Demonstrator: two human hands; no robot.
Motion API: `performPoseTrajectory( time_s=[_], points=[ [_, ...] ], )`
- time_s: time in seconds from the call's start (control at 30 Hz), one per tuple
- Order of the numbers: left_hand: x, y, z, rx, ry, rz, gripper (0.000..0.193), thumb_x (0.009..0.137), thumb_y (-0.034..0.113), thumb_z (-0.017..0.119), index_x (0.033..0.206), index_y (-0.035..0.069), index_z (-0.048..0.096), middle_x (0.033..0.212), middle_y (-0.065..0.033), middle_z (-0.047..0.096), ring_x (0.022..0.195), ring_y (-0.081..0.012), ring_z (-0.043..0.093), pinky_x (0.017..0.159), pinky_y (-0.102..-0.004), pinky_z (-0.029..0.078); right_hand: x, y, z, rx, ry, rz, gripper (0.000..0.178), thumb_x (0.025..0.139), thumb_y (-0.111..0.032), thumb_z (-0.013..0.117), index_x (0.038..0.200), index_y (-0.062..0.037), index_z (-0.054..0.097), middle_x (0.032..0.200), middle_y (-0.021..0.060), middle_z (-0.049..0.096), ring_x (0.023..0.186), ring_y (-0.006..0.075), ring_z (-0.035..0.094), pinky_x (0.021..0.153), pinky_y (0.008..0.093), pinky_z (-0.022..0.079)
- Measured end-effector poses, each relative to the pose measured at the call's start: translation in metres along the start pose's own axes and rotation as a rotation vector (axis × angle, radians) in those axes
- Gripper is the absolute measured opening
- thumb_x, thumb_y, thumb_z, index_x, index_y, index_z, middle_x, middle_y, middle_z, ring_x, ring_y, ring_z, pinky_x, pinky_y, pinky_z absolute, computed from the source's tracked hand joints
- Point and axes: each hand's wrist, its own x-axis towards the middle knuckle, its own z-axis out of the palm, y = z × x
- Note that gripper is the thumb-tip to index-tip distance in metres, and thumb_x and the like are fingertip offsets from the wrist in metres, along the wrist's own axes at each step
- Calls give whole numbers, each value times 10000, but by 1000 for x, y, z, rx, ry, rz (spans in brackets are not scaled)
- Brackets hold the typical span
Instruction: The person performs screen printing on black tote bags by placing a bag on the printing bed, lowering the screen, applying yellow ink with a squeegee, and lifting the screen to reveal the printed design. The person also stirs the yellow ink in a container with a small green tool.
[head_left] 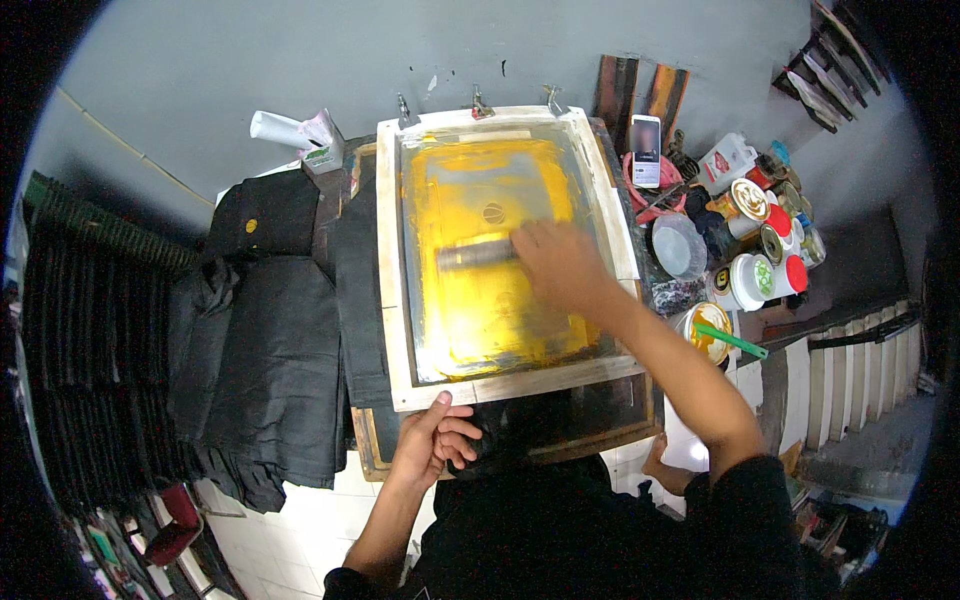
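Observation:
A wooden-framed printing screen (392, 300) lies flat in front of me, its mesh coated with yellow ink (470, 300). My right hand (560, 265) is closed on a squeegee (475, 255) that lies across the middle of the mesh. My left hand (430, 440) rests on the near edge of the frame, fingers curled over the wood beside dark fabric (510, 440) that sticks out from under the screen.
A pile of black garments (270, 350) lies to the left of the screen. To the right stand several ink pots and jars (760, 240), an open cup of yellow ink with a green stick (715, 335), and a phone (646, 150). Clamps (480, 103) hold the far frame edge.

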Motion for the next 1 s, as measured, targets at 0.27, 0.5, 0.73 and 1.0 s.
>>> performPoseTrajectory(
  time_s=[0.27,0.5,0.73,1.0],
  points=[
    [-34,49,6,267,-270,76,491,1066,386,550,873,-41,696,612,-142,676,382,-170,586,330,-269,425,119,90,1,130,-206,195,363,885,-295,724,1122,-37,631,1027,206,720,999,421,677,859,523,514],
    [86,198,57,983,305,1347,301,930,219,733,1149,16,692,1086,-144,721,1038,-268,677,971,-384,504,124,85,12,0,-225,196,421,850,-372,752,1083,-43,634,1028,187,729,981,397,692,825,512,532],
    [159,258,64,1341,276,1228,406,851,328,784,1081,-4,737,1049,-191,718,1086,-348,630,1045,-445,377,97,70,19,41,-139,185,357,847,-325,741,1064,-60,640,1015,163,719,965,360,703,817,505,548],
    [127,207,52,1375,308,1264,378,828,317,812,1046,16,746,1021,-176,725,972,-315,660,1019,-429,389,56,34,-1,74,-156,158,299,852,-263,734,1032,-46,633,1003,153,705,964,346,694,828,477,555]
  ],
)
